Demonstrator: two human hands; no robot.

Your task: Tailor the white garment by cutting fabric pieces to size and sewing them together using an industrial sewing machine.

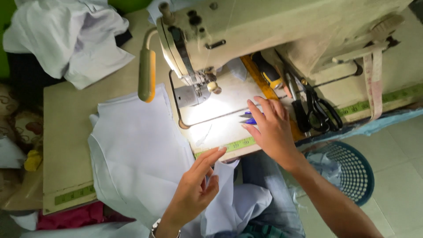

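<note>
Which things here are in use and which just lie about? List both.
In use: right hand on the blue thread snips; left hand over the white cloth; sewing machine.
Lying about: black scissors, blue basket, heaped white garments.

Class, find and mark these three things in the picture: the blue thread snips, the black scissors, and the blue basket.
blue thread snips [247, 119], head view, on the blue handle beside the right hand's fingers.
black scissors [324, 112], head view, on the handle loops.
blue basket [354, 169], head view, on the mesh wall.
</note>
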